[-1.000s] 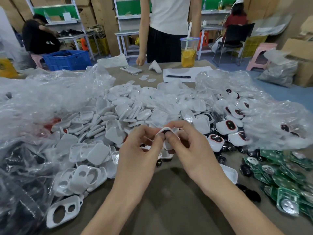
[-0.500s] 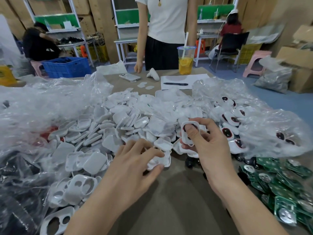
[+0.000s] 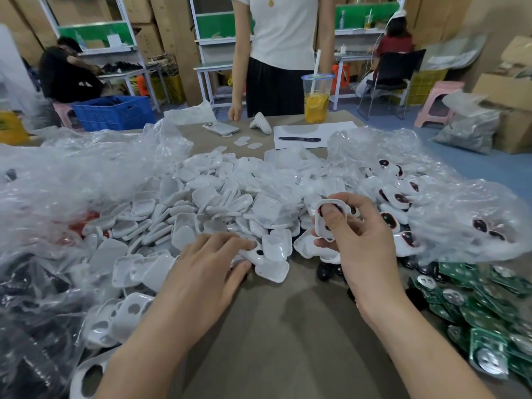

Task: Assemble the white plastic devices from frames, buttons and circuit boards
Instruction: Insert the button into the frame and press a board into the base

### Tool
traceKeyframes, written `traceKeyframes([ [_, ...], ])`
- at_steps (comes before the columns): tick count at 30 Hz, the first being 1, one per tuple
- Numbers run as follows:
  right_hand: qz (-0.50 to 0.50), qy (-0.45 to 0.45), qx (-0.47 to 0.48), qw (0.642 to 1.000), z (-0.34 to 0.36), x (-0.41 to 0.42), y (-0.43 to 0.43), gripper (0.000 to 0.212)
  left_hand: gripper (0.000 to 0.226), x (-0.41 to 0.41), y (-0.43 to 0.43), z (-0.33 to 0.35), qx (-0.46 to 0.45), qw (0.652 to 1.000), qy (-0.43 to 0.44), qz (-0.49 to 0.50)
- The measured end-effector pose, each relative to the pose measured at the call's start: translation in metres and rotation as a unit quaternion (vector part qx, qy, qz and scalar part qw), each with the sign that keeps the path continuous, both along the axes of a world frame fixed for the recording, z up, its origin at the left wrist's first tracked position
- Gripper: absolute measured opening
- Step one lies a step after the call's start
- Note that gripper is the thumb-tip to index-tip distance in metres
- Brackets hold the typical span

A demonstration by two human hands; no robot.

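My right hand (image 3: 365,249) is clamped on a white frame (image 3: 317,223), thumb over its opening, above the pile of white shells (image 3: 218,203). My left hand (image 3: 201,275) pinches one shell (image 3: 254,256) at the pile's near edge, where its fingers were spread half a second ago. The clear bag (image 3: 466,197) at right holds white devices (image 3: 400,198) with dark buttons, green circuit boards (image 3: 489,321) beside it.

Tan table (image 3: 288,326), crowded. Centre: heap of white shells (image 3: 218,203). Near left: white frames with two holes (image 3: 123,309), beside crumpled clear bags (image 3: 72,174). Near right: green circuit boards (image 3: 489,306), with black buttons (image 3: 325,272) just beside them. Far end: phone (image 3: 220,128), white controller (image 3: 260,123), paper sheet (image 3: 331,131) with pen (image 3: 299,138) on it, lemon drink cup (image 3: 316,102).
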State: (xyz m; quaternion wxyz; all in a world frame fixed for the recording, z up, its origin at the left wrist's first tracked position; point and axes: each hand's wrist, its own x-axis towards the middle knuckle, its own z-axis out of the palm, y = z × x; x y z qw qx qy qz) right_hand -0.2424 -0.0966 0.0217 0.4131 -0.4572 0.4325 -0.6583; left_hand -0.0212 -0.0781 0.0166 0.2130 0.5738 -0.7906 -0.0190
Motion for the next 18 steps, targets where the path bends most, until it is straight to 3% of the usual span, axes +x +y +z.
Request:
traceKeyframes([
  [3,0.004,-0.005,0.003,1.0,-0.001,0.001,0.0,0.016,0.034,0.004,-0.001,0.001,0.011,1.0,0.027,0.013],
  [6,0.015,-0.009,0.002,1.0,0.001,0.002,0.001,0.02,0.043,0.004,-0.002,0.005,0.05,0.988,0.144,0.017],
  [8,0.024,-0.008,0.003,1.0,0.001,0.003,0.002,0.02,0.037,0.005,-0.001,0.013,0.02,0.98,0.194,0.031],
  [13,0.048,0.008,0.008,0.999,-0.003,0.007,0.0,0.024,0.015,0.017,0.006,0.024,-0.098,0.981,0.155,0.069],
  [18,0.059,0.026,0.0,0.998,-0.003,0.009,0.0,0.026,0.006,0.013,0.01,0.021,-0.046,0.996,0.079,0.003],
])
